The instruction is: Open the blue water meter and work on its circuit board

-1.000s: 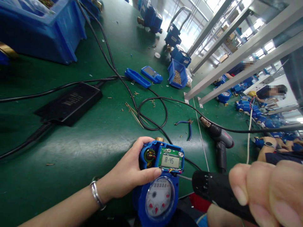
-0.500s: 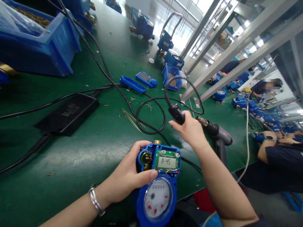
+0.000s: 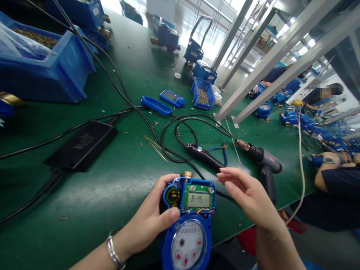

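My left hand (image 3: 152, 212) grips a blue water meter (image 3: 187, 240) by its left side, thumb on top. Its upper housing lies uncovered, showing a green circuit board and a small display (image 3: 196, 200) that reads A-45. Below that is a round dial with red pointers. My right hand (image 3: 247, 193) is empty, its fingers stretched out just right of the meter. Near those fingertips, a black electric screwdriver (image 3: 205, 155) lies on the bench with its cable looped behind it. Blue-handled pliers (image 3: 224, 149) lie partly behind the screwdriver.
A heat gun (image 3: 260, 161) lies to the right. A blue cover (image 3: 156, 105) and a second one with a window (image 3: 172, 98) lie ahead, by a bin of screws (image 3: 203, 92). A black power adapter (image 3: 83, 144) sits left. A co-worker's arm (image 3: 327, 172) shows at far right.
My right hand has let go of the electric screwdriver, which now lies on the bench. That hand has moved down and nearer to me. The left hand still holds the water meter.
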Tool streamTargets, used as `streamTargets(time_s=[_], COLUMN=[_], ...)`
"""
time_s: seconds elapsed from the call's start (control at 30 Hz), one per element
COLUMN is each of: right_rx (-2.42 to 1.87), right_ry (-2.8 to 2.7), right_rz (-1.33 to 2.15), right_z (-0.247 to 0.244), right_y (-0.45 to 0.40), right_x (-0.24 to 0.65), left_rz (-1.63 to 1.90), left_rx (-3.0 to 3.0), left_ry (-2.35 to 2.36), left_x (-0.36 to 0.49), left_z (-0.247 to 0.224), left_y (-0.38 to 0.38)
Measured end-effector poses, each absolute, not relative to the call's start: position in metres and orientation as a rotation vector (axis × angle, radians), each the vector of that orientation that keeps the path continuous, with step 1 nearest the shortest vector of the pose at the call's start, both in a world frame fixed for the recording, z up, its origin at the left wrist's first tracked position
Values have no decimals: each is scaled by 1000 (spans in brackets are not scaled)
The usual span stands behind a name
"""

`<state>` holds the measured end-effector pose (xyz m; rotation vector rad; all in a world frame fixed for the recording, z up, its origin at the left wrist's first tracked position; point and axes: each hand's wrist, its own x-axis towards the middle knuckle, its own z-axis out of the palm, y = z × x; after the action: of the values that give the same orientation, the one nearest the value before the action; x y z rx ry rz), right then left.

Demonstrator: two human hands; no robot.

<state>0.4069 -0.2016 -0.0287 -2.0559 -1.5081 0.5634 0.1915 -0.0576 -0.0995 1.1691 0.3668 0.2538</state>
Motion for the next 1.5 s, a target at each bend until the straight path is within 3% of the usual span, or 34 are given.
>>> streamTargets(time_s=[0.23, 0.57, 1.2, 1.4, 1.5], right_rx=[-1830, -1571, -1568, -1582, -1592], right_ry=[-1623, -1656, -1623, -1543, -1330], right_rz=[678, 421, 496, 790, 820], right_z=[-26, -42, -44, -46, -54], right_y=[-201, -194, -196, -203, -214], right_x=[367, 376, 371, 382, 381], left_rz=[291, 299, 225, 425, 301], left_rx=[1179, 1154, 1159, 1743, 2165], left_ry=[388, 331, 339, 407, 280], left_x=[186, 185, 179, 182, 196], left_z=[-104, -99, -99, -74, -50], left_y=[-59, -57, -56, -21, 2])
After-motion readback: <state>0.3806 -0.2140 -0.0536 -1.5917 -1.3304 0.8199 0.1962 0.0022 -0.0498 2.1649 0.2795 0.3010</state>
